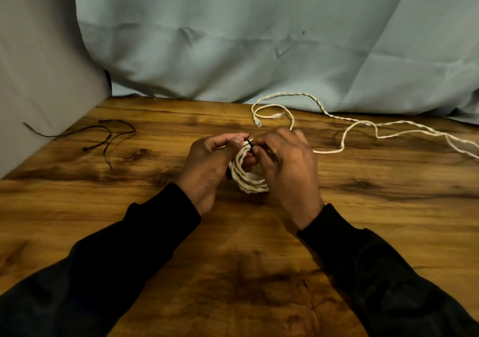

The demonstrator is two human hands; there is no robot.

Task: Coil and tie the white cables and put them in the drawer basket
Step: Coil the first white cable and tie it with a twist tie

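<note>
Head view, looking down at a wooden table [103,207] with dark grain patches, filling the lower two thirds. Behind it a pale blue cloth [259,38] draped down to the table's far edge; grey panel [39,51] at left. Two arms in black sleeves [116,259] reaching in from the bottom corners. Loose white cable [363,126], twisted, sprawling across the far right of the table, well apart from the hands at the right end, looping back near the right hand; two small connectors at its curled end. Left hand [207,170] and right hand [287,170] meeting at table centre, both closed around a coiled white cable [248,178] held upright between them, lower loops showing below the fingers. Thumb and fingertips of both hands pinching at the coil's top, on a black tie [248,143] wrapped round the strands. Spare black ties [108,134] lying loose on the table at far left, thin, curved, overlapping each other, well apart from the hands. Drawer basket not in frame
</note>
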